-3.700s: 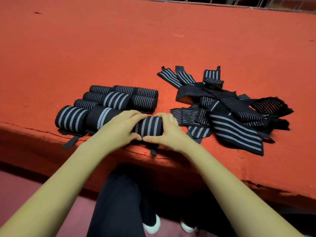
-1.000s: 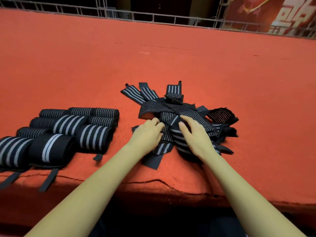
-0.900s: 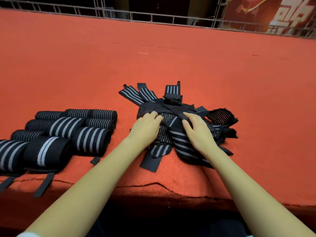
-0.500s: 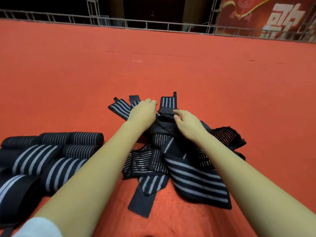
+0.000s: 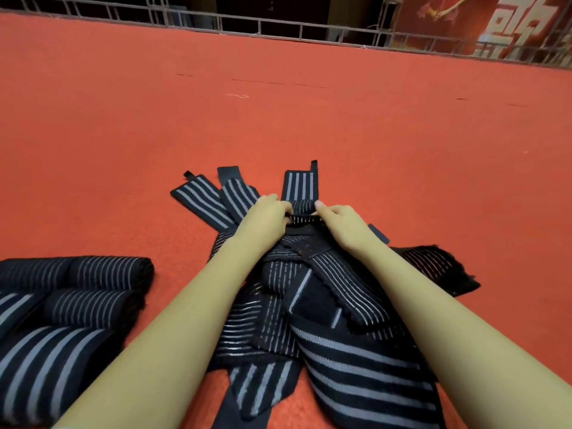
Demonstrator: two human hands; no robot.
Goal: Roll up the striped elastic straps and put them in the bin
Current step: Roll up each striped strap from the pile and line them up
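A heap of loose black straps with grey stripes (image 5: 325, 308) lies on the red carpeted surface (image 5: 278, 119) in front of me. At the heap's far end, my left hand (image 5: 263, 221) and my right hand (image 5: 343, 224) each pinch one side of a narrow striped strap (image 5: 301, 209) whose end lies flat beyond my fingers. Several rolled-up striped straps (image 5: 68, 308) sit in rows at the lower left. No bin is in view.
A metal railing (image 5: 278, 26) runs along the far edge of the red surface. A red banner with white characters (image 5: 495, 23) hangs behind it at the upper right. Bare red carpet stretches beyond and to the right of the heap.
After leaving a finished roll with the others on the left, both hands moved onto the loose heap, then reached to its far end and took hold of a narrow strap.
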